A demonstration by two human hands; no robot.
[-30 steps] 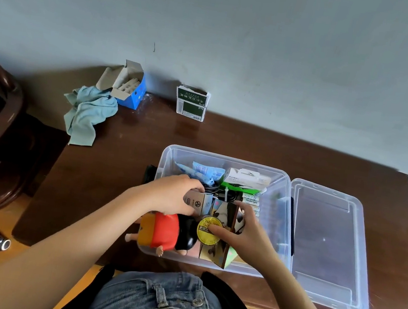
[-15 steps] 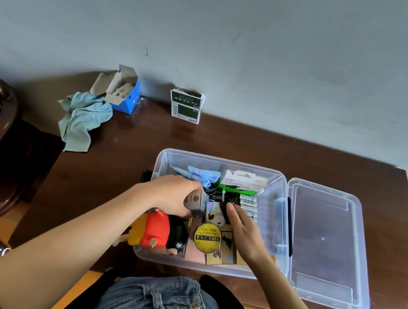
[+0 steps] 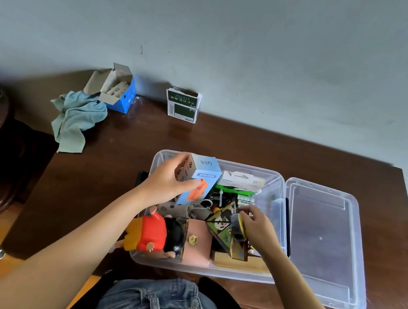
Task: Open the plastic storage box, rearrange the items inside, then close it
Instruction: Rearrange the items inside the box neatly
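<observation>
left hand (image 3: pixel 167 179) grips mini fan box (image 3: pixel 200 180); right hand (image 3: pixel 257 227) apparently pinches tape roll (image 3: pixel 237 224).

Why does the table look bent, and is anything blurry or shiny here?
Head view: the wide-angle lens bows the table edges; soft daylight leaves a pale sheen on its dark wood and on the clear lid; the right hand and the tape roll it grips look slightly motion-blurred; the mini fan box print stays readable.
</observation>
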